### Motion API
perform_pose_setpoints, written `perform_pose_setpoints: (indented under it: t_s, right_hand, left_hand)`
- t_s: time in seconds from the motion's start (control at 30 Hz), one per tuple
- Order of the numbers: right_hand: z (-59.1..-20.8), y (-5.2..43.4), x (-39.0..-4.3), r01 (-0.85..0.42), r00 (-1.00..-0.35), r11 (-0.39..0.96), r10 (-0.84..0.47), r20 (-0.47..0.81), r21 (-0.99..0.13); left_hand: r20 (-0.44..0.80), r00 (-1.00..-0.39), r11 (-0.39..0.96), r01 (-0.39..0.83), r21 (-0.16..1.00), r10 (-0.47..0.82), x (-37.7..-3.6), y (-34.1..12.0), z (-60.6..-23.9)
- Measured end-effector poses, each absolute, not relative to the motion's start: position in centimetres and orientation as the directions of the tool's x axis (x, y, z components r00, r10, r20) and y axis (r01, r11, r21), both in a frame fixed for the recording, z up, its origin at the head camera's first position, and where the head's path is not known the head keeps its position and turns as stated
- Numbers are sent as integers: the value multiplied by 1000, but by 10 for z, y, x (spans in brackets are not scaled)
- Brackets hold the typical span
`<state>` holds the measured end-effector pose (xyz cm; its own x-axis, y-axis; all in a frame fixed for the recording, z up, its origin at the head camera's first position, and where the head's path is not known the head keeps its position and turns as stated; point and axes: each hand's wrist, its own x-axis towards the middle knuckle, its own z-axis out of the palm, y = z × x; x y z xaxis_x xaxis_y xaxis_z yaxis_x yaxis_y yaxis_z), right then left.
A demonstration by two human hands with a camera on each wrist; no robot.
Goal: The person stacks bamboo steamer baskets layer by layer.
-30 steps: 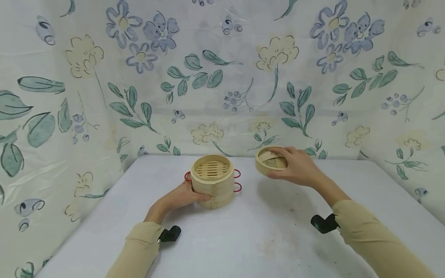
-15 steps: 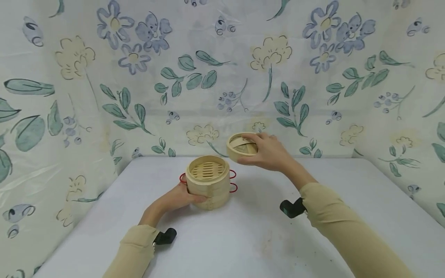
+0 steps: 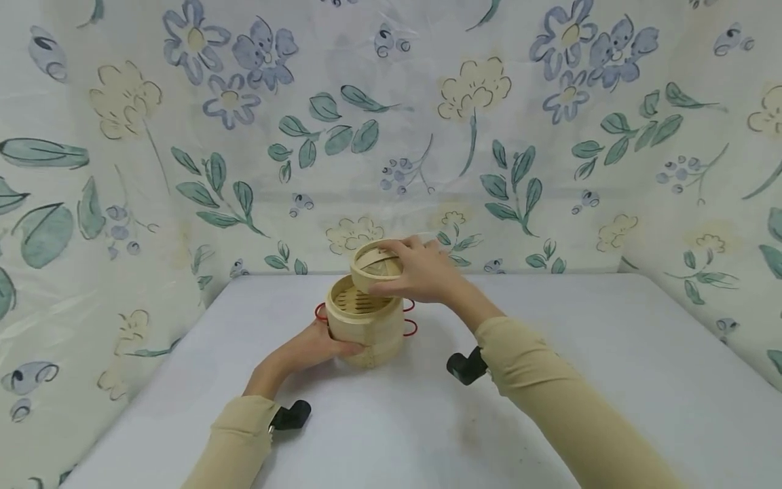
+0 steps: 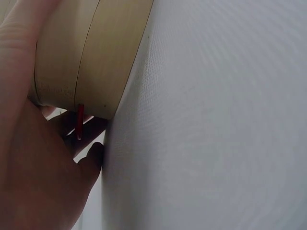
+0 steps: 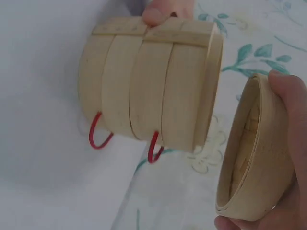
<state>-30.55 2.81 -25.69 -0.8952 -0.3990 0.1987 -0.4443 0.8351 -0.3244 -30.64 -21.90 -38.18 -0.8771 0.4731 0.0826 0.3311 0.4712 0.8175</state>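
A round bamboo steamer (image 3: pixel 366 336) with red loop handles stands on the table, its slatted inside partly showing in the head view. My left hand (image 3: pixel 314 346) grips it from the left, thumb across the front and fingers behind. My right hand (image 3: pixel 421 272) holds the bamboo lid (image 3: pixel 370 267) by its side, tilted over the right rear of the steamer's rim. In the right wrist view a gap shows between the lid (image 5: pixel 259 158) and the steamer (image 5: pixel 148 81). The left wrist view shows the steamer's lower wall (image 4: pixel 103 57) close against the table, with fingers around it.
The white table (image 3: pixel 550 353) carries faint stains and small specks toward the front right. Behind and beside it hangs a floral-printed sheet (image 3: pixel 427 136). Black devices (image 3: pixel 467 367) are strapped at both wrists.
My right hand has carried the lid leftward from the right side of the table to over the steamer. The left hand keeps its grip, and the steamer stays in place.
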Motion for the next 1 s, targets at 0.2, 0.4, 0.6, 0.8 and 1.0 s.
perform_pose_setpoints:
  t_s: [0.2, 0.4, 0.6, 0.8, 1.0]
  right_hand:
    - [-261, 5, -301, -474, -879, 822, -426, 214, -314]
    - [-270, -14, -297, -469, -879, 835, -411, 241, -288]
    - [-281, -27, -294, -459, -882, 840, -393, 260, -289]
    - [-290, -29, -292, -408, -906, 874, -354, 230, -262]
    - [-299, -27, -292, -375, -915, 893, -312, 257, -250]
  left_hand:
    - [56, -891, 495, 301, 815, 450, -305, -223, -378]
    - [21, -901, 511, 265, 817, 434, -301, -227, -378]
    - [55, -887, 484, 302, 822, 459, -305, -224, -382]
    - [49, -889, 476, 289, 831, 455, -307, -218, -381]
    - [41, -884, 469, 285, 836, 466, -309, -215, -380]
